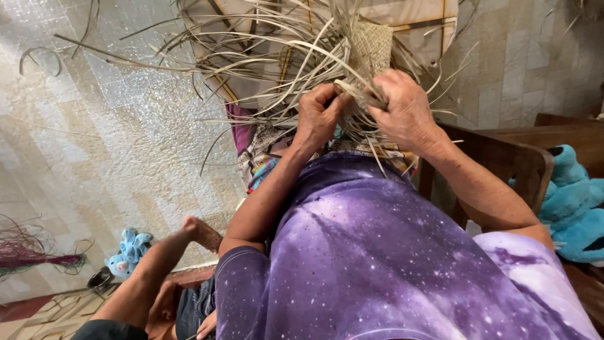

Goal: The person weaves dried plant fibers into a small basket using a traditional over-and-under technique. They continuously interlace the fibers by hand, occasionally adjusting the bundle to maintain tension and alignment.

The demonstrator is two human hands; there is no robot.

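Left hand: I see my left hand just above the frame's middle, fingers curled tight, pinching pale straw strips at the weave's lower edge.
Right hand: my right hand sits right of it, nearly touching, fist narrowed around a bundle of the same strips.
Woven piece: the woven mat panel rises at upper centre, just above my right hand, loose strips fanning out to the upper left.
Chair: a dark wooden chair stands at right, under my right forearm.
Toys: a teal plush toy lies at the right edge; a small blue plush toy lies lower left.
Other person: a bare foot shows at lower left.
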